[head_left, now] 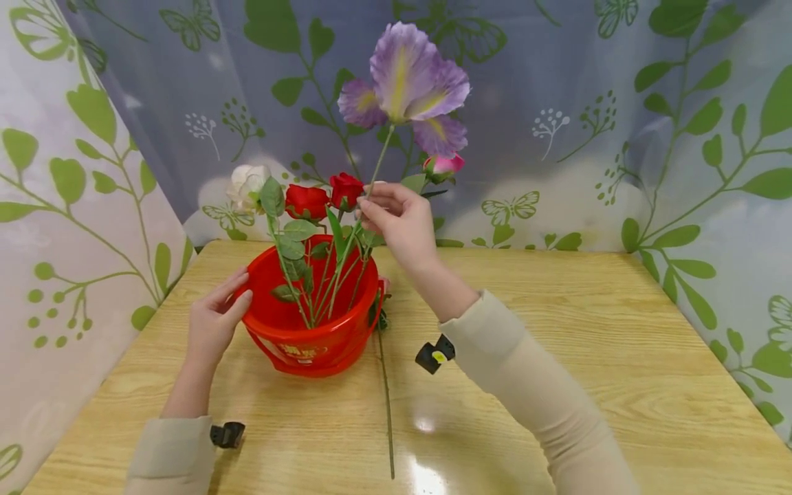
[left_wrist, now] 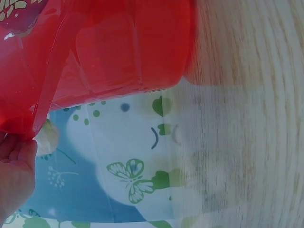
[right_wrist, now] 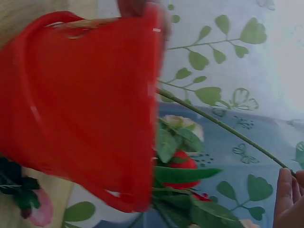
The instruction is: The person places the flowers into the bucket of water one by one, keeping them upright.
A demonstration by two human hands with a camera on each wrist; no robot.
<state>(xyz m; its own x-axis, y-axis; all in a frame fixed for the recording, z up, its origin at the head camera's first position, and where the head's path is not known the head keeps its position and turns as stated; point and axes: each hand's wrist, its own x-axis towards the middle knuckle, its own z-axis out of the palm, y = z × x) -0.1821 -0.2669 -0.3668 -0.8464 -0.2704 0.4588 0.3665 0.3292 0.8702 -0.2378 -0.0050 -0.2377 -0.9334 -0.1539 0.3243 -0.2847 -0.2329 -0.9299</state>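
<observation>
A red plastic bucket [head_left: 346,350] stands on the table, with artificial flowers leaning in it. My left hand [head_left: 210,323] grips its rim at the left; fingers curl at the rim [left_wrist: 16,156] in the left wrist view. Above the bucket, my right hand [head_left: 402,223] pinches the green stem [right_wrist: 228,126] of a purple iris [head_left: 405,75]. The stem slants down into the bucket. Two red roses [head_left: 307,202] and a white flower [head_left: 247,185] rise at the left. Beyond the right hand shows a pink rose [head_left: 444,166], its lower stem hidden.
A single flower stem [head_left: 386,399] lies on the wooden table [head_left: 557,330] right of the bucket. Its pink bloom [right_wrist: 40,207] shows beside the bucket in the right wrist view. Leaf-printed curtains [head_left: 544,82] hang behind the table and along both sides.
</observation>
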